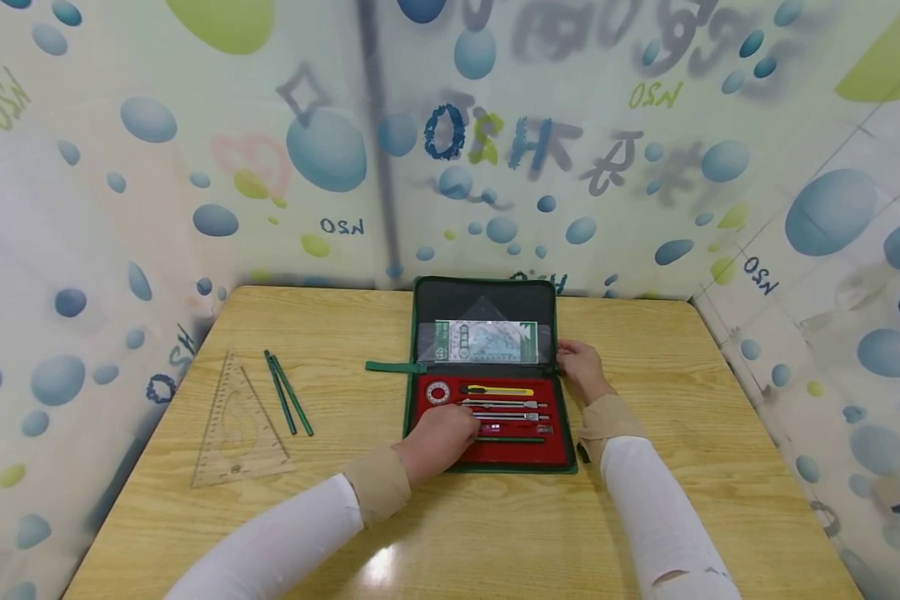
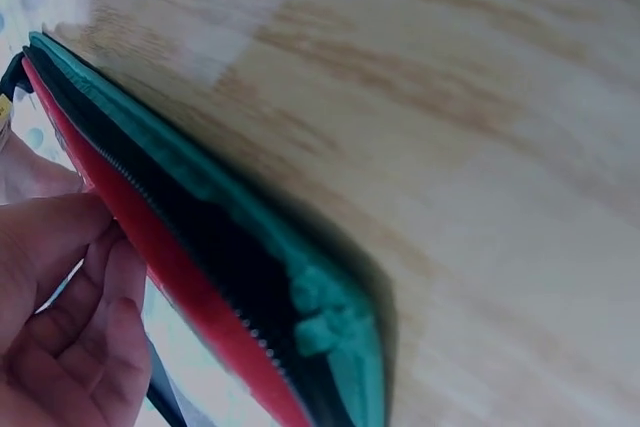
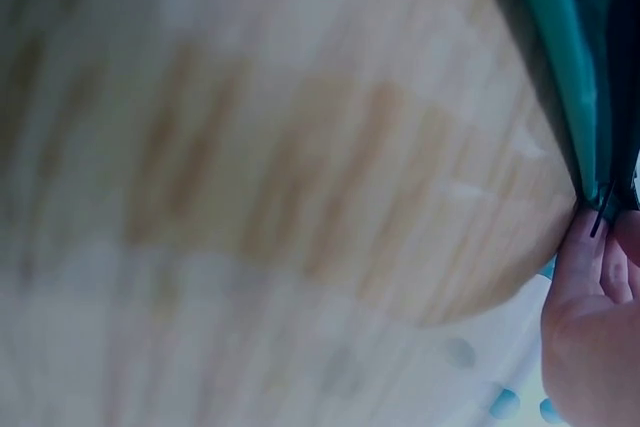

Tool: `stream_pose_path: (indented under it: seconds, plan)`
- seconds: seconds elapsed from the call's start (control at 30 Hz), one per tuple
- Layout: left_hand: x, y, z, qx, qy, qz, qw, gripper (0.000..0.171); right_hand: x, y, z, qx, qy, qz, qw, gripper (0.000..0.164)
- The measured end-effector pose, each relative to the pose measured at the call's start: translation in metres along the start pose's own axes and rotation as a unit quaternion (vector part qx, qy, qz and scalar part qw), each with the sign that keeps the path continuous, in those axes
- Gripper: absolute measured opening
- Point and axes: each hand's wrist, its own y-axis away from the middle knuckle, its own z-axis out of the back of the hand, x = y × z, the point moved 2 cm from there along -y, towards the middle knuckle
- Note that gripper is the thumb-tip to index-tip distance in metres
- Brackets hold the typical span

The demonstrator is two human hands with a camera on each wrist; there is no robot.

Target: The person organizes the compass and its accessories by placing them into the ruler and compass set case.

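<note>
An open green zip case point(image 1: 483, 469) lies on the table, its red tray point(image 1: 513, 454) towards me. The tray holds a white disc point(image 1: 438, 392), a yellow utility knife point(image 1: 506, 391), two metal compasses, a small clear case point(image 1: 490, 428) and a green pencil point(image 1: 517, 440). My left hand point(image 1: 437, 440) bends over the tray's left part, thumb and forefinger together; I cannot tell what is between them. At the right side near the fold, my right hand point(image 1: 585, 371) pinches the case edge beside a dark zip pull point(image 3: 602, 209).
A clear set square point(image 1: 232, 471) and two green pencils point(image 1: 291, 393) lie at the left of the wooden table point(image 1: 690, 358). The case's strap point(image 1: 390, 367) sticks out leftwards. Its raised lid holds a packet of clear rulers point(image 1: 487, 342). Patterned cloth hangs behind and at both sides.
</note>
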Motion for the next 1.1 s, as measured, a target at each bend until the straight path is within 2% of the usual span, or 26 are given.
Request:
stream_pose_path:
  seconds: [0.17,0.3,0.43,0.57,0.7,0.87,1.03,1.1]
  plan:
    - [0.001,0.002,0.002,0.009,0.005,0.001,0.9999,0.009,0.000,-0.001,0.000,-0.001,-0.002,-0.004,1.000,0.040]
    - [0.004,0.004,0.003,0.003,0.014,0.006,0.9999,0.009,0.000,-0.001,0.000,-0.003,-0.003,-0.009,1.000,0.040]
    - [0.013,0.008,0.005,-0.030,0.032,0.023,0.9988,0.007,0.001,-0.001,0.000,-0.004,-0.001,-0.006,1.000,0.040]
    - [0.032,0.018,0.012,-0.076,0.054,0.071,0.9931,0.008,0.002,0.000,-0.001,-0.003,-0.001,-0.006,1.000,0.041]
    - [0.061,0.031,0.020,-0.119,0.079,0.137,0.9803,0.008,0.002,0.000,-0.002,-0.005,-0.005,-0.010,1.000,0.041]
    - [0.100,0.054,0.031,-0.156,0.108,0.223,0.9563,0.030,0.002,0.000,-0.001,-0.006,-0.008,-0.011,1.000,0.041]
    - [0.132,0.083,0.043,-0.157,0.130,0.286,0.9364,0.039,0.003,0.001,0.000,-0.001,-0.003,-0.010,1.000,0.040]
    - [0.144,0.095,0.045,-0.146,0.134,0.311,0.9296,0.040,0.002,0.001,0.000,-0.001,-0.001,-0.010,1.000,0.040]
